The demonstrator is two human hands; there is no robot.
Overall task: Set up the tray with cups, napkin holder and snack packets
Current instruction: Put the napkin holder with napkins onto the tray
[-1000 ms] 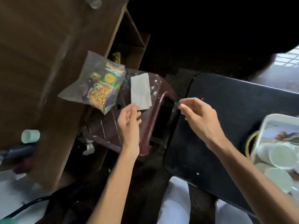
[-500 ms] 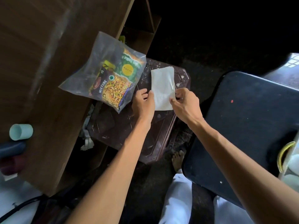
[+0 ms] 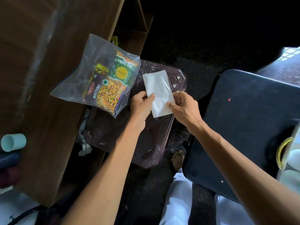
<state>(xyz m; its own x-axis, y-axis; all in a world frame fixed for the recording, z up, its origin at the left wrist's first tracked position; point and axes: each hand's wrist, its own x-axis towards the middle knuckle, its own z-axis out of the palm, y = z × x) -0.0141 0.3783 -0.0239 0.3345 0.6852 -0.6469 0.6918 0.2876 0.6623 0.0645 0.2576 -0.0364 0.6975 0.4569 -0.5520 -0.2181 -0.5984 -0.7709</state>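
Note:
A folded white napkin point(image 3: 158, 91) lies on a dark maroon plastic stool point(image 3: 146, 142). My left hand point(image 3: 141, 104) pinches the napkin's left edge and my right hand point(image 3: 183, 106) pinches its right edge near the lower end. A clear plastic bag with snack packets point(image 3: 103, 82) rests to the left, half on the stool and half on the wooden cabinet. At the far right edge a white tray with a yellow rim point(image 3: 284, 151) shows pale cups; most of it is cut off.
A brown wooden cabinet point(image 3: 48, 78) fills the left side, with a pale green cup point(image 3: 13, 142) lying by its lower left. A black table top point(image 3: 251, 127) lies to the right. My bare foot point(image 3: 177, 159) and white trousers are below the stool.
My right hand came over from above the black table and took hold of the napkin's right edge; my left hand closed on its left edge. The camera view shifted left and nearer.

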